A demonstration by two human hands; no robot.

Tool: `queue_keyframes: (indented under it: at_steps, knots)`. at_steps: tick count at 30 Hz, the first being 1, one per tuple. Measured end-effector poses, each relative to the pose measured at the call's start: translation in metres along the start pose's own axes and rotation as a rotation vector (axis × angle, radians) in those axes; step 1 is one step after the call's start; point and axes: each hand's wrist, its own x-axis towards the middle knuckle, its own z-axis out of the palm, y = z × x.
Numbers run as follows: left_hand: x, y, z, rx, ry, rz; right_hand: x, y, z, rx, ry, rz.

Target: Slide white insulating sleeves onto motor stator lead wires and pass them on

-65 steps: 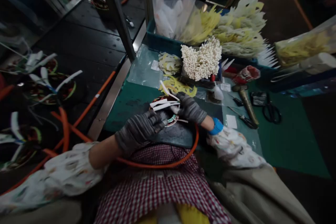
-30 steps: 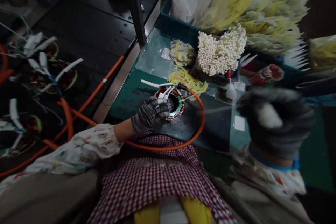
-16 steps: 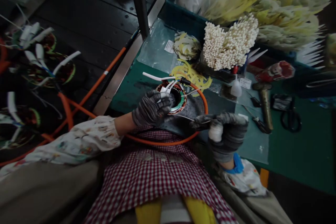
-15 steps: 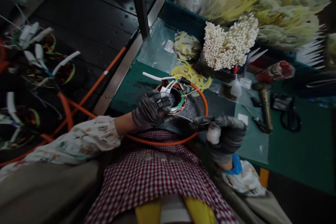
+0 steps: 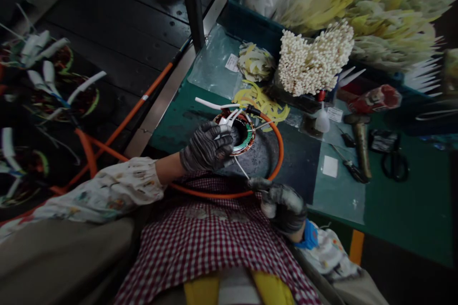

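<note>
A round motor stator [image 5: 242,132] with copper windings and white sleeved leads lies on a dark pad [image 5: 286,152] on the green bench. My gloved left hand [image 5: 206,147] grips the stator's near-left rim. My gloved right hand [image 5: 281,205] is closed near my lap, pinching a thin white cord [image 5: 242,169] that runs taut up to the stator. A pale wrap shows on one of its fingers. An orange hose [image 5: 277,152] loops round the stator.
A bundle of white-tipped sticks [image 5: 313,62], yellow insulation strips [image 5: 265,105], a hammer [image 5: 359,140], scissors [image 5: 393,167] and a small white bottle [image 5: 322,121] sit at the back. A teal bin [image 5: 250,28] holds yellow and white strips. Other stators [image 5: 53,86] lie on the dark floor to the left.
My right hand has drawn the cord from the stator out to the right, then down and back toward my lap. My left hand has kept its grip on the stator.
</note>
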Motion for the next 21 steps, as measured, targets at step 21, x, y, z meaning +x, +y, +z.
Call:
queue_keyframes:
  at_steps: [21]
  knots:
    - [0.001,-0.009,0.005,-0.050,0.150,0.057,0.118,-0.017,-0.014,-0.103,-0.063,-0.264]
